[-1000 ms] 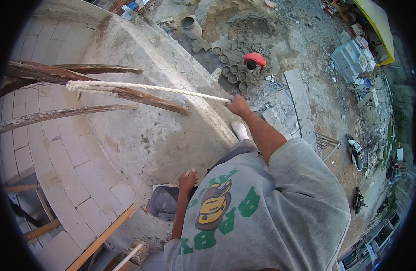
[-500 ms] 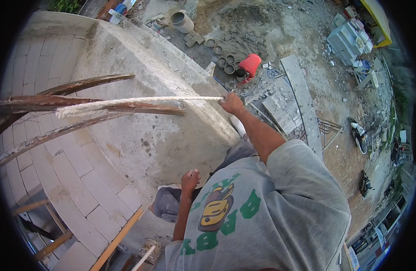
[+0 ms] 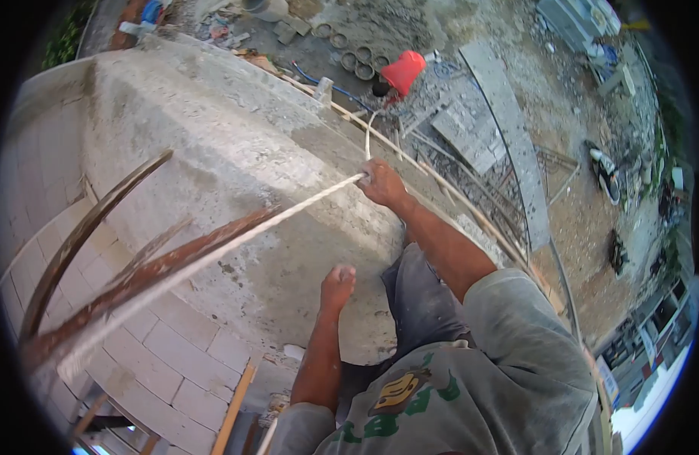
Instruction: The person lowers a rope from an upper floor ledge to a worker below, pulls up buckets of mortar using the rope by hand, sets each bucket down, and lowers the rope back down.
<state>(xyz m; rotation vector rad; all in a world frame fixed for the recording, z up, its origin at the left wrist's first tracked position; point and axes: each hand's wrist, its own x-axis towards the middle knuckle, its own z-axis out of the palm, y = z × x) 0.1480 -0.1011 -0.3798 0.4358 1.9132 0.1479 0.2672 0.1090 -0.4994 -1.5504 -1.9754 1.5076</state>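
My right hand (image 3: 383,183) is closed round a white rope (image 3: 304,203). From this hand the rope runs taut down to the lower left, alongside a weathered brown wooden pole (image 3: 175,254). Its other end goes up past my knuckles toward the slab's outer edge. A darker curved pole (image 3: 87,227) stands further left. My left hand (image 3: 338,287) is held as a fist in front of my body, apart from the rope, with nothing showing in it. Beneath both hands lies a rough concrete slab (image 3: 281,280).
A pale block wall (image 3: 148,353) borders the slab on the left. Beyond the long wooden edge strip (image 3: 478,216), the ground lies lower. Down there are a red container (image 3: 402,72), several round buckets (image 3: 363,62), a long grey plank (image 3: 508,129) and a motorbike (image 3: 606,173).
The view has shifted. The rope and poles now slant down to the left instead of lying nearly level. A length of rope shows above my right hand. My left hand appears higher and further right.
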